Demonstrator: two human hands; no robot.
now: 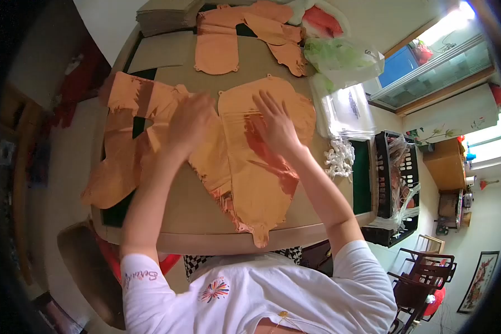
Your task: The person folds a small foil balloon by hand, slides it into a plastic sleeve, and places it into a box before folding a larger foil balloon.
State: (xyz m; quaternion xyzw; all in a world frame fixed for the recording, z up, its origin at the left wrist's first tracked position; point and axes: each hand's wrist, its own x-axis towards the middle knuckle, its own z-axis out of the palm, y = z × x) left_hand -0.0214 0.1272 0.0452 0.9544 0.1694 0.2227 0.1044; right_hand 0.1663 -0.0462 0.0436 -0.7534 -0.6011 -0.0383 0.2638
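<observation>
A flat, uninflated rose-gold foil balloon lies before me on the table, its narrow tail hanging over the near edge. My right hand rests on its upper part, fingers stretched out and apart. On the left, another flat foil balloon with cut-out gaps lies beside it and reaches past the table's left side. Over the inner edge of that left foil is my left hand. Motion smears its fingers, so I cannot make out whether it grips the foil.
More flat foil balloons lie at the far side near a cardboard stack. At the right are a green-and-white plastic bag, clear plastic sleeves and a bundle of white pieces. A black crate stands beyond the table edge.
</observation>
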